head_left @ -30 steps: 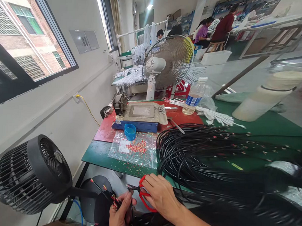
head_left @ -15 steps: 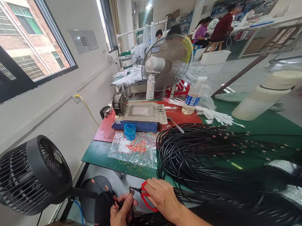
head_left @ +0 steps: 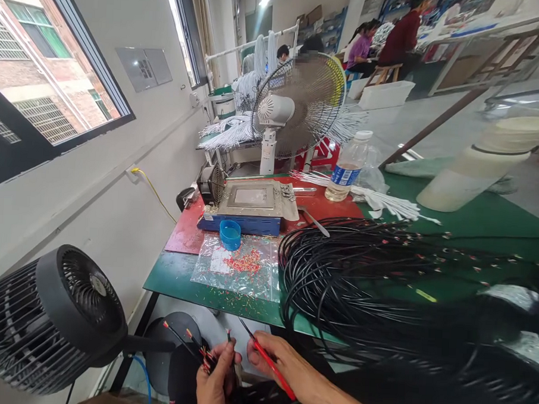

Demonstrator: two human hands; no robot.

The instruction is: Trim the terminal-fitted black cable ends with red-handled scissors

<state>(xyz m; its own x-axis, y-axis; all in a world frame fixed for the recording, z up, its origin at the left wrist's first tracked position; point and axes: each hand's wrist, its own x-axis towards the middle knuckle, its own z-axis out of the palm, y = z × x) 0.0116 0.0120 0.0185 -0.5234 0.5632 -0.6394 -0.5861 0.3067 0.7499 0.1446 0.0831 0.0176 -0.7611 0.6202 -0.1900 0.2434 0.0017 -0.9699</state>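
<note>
At the bottom centre, my left hand [head_left: 220, 372] is closed around several black cables [head_left: 203, 349] with coloured wire ends. One cable end [head_left: 229, 336] sticks up between its thumb and fingers. Just to the right, my right hand [head_left: 284, 366] grips red-handled scissors [head_left: 271, 364], their dark blades pointing up and left, apart from that cable end. On the table edge above lies a clear plastic bag [head_left: 259, 285] strewn with small red and yellow clippings [head_left: 244, 261]. A large bundle of black cables [head_left: 329, 270] spreads over the table to the right.
A blue cup [head_left: 230, 235] stands before a blue heated-plate device [head_left: 246, 207] with a small fan. A bottle [head_left: 343, 169] and a white container [head_left: 471, 169] stand farther back. A black fan [head_left: 63, 312] is at left, a white fan [head_left: 295, 108] behind the table. People sit in the background.
The scissors have moved off the cable end and turned in my right hand, so the handles now show edge-on. My left hand keeps its hold on the cables.
</note>
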